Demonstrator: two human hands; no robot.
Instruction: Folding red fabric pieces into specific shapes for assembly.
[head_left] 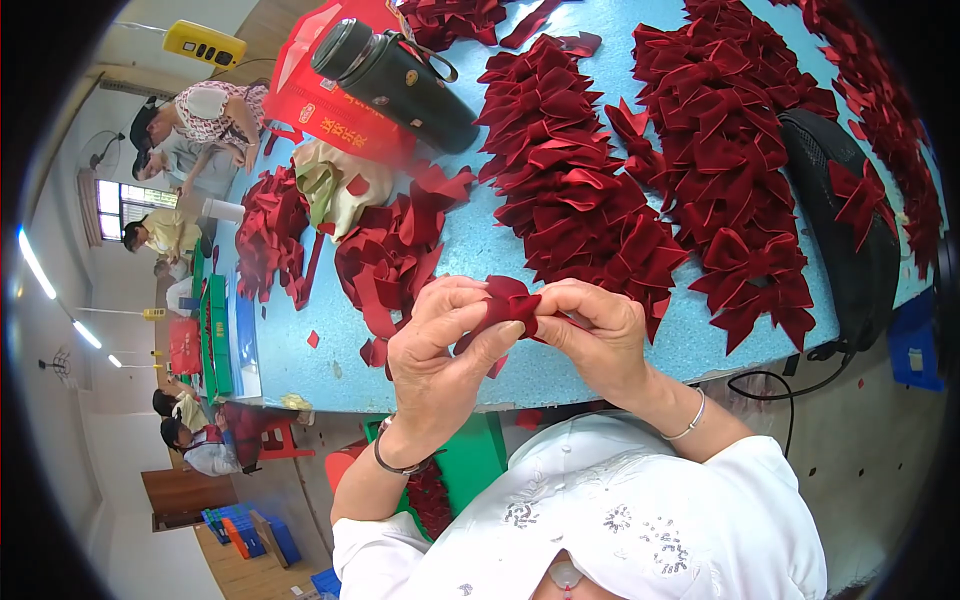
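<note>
Between my two hands, just above the near edge of the light blue table [330, 378], is a dark red velvet bow [507, 303]. My left hand [432, 345] pinches its left side, thumb in front and fingers behind. At the bow's right side, the fingertips of my right hand [600, 328] are pressed together on it. Fingers cover part of the bow. Beyond my hands a long row of overlapping red bows [565, 170] runs away from me, with a second row [715, 160] to its right. Loose red velvet strips [395, 250] lie in a pile left of them.
A dark thermos bottle [405, 90] lies on a red bag [320, 115] at the far left. To the right sits a black mesh-sided case [845, 230] with a cable. Below the table edge is a green bin [478, 452]. Several people work at the left.
</note>
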